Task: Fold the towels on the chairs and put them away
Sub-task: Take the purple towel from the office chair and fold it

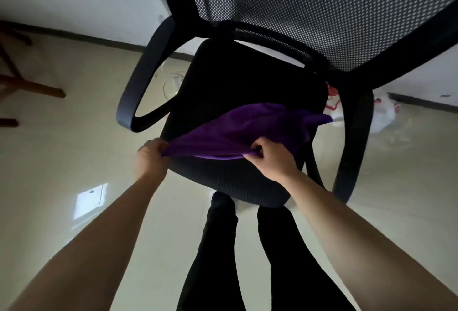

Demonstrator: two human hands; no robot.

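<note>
You've got the purple cloth towel (238, 132) pinched at its near edge, left hand (151, 155) clenched on the left corner, right hand (269, 155) on the right. The rest drapes far-right over the black mesh office chair's (223, 82) seat.

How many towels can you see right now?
1. A purple towel lies over the black chair's seat, its near edge gripped by the left hand and right hand. Others may be out of view.
</note>
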